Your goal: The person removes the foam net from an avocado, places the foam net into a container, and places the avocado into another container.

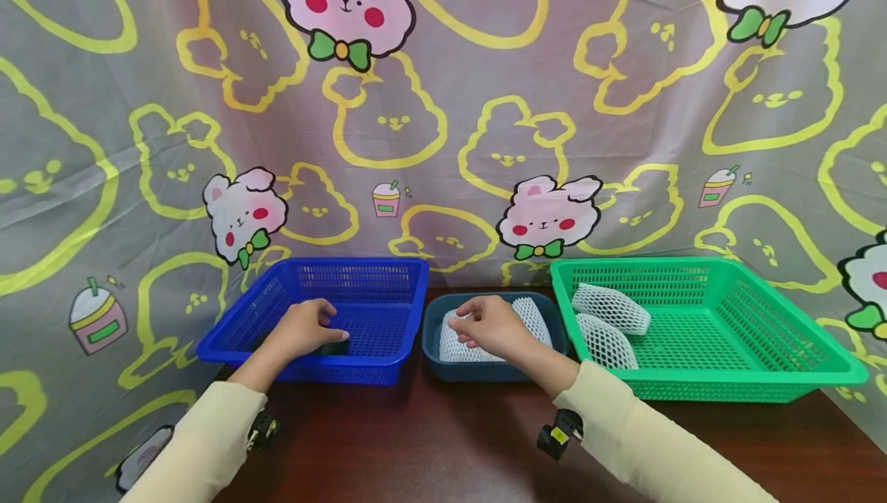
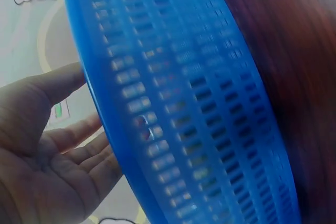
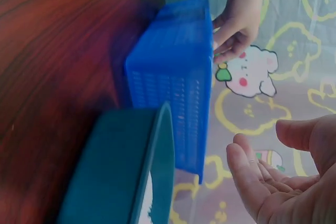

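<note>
My left hand (image 1: 305,327) hovers over the near left part of the blue basket (image 1: 388,360), thumb and fingers apart and loosely bent. Under it a dark thing (image 1: 335,348) shows in the basket; its kind cannot be made out. In the left wrist view the fingers (image 2: 79,132) pass behind the basket's rim, tips hidden. My right hand (image 1: 495,326) is above the dark teal tub (image 1: 478,370), which holds white foam net sleeves (image 1: 532,322). The right wrist view shows its thumb (image 3: 296,134) apart from the bent fingers, with nothing between them.
A green basket (image 1: 734,389) stands on the right, with two white foam net sleeves (image 1: 610,309) along its left side. All three containers stand in a row on the dark brown table (image 1: 416,449). A patterned cloth (image 1: 443,141) hangs close behind.
</note>
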Action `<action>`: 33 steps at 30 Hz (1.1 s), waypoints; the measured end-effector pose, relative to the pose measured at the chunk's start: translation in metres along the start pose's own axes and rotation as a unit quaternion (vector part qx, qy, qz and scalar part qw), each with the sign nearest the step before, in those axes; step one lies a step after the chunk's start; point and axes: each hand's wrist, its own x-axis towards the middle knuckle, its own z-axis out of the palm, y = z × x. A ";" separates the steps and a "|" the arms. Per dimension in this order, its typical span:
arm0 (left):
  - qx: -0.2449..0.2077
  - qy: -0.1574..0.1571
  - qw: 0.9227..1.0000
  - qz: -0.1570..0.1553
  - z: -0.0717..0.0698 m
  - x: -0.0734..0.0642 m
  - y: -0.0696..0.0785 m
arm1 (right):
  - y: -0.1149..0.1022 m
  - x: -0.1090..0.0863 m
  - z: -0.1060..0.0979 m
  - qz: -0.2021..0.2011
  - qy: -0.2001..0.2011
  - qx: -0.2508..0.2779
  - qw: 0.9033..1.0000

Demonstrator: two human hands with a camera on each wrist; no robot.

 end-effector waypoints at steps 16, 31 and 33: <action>-0.124 0.052 0.989 0.068 0.034 -0.003 0.056 | 0.016 -0.020 -0.068 -0.001 0.040 -0.066 0.997; -0.164 0.062 0.974 0.144 0.068 -0.007 0.104 | 0.042 -0.040 -0.117 0.032 0.068 -0.106 0.992; -0.170 0.056 0.972 0.154 0.071 -0.007 0.107 | 0.046 -0.042 -0.123 0.030 0.071 -0.109 0.991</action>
